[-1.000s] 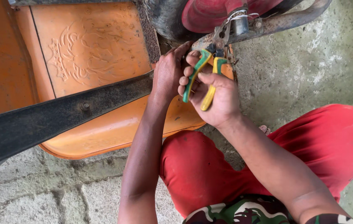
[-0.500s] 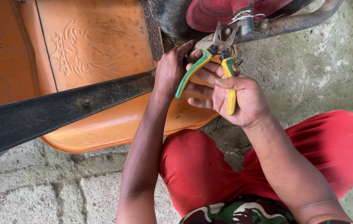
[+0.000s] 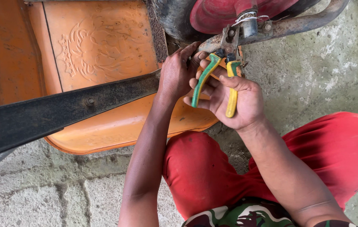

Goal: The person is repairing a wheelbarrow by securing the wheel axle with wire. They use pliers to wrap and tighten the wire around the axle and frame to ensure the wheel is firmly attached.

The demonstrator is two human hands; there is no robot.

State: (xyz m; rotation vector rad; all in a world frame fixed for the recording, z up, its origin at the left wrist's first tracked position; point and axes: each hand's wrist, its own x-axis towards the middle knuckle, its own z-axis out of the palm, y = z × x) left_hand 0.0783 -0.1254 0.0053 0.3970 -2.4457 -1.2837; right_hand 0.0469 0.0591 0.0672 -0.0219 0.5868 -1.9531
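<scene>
left hand: fingers curled, reaching forward | right hand: closed in a grip, palm up

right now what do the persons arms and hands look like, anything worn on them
Both forearms are bare, with no sleeves in view. The left hand and right hand wear no gloves, and no rings or watch show. Dark grime marks the fingers. Below are red trousers and a camouflage-patterned shirt hem.
</scene>
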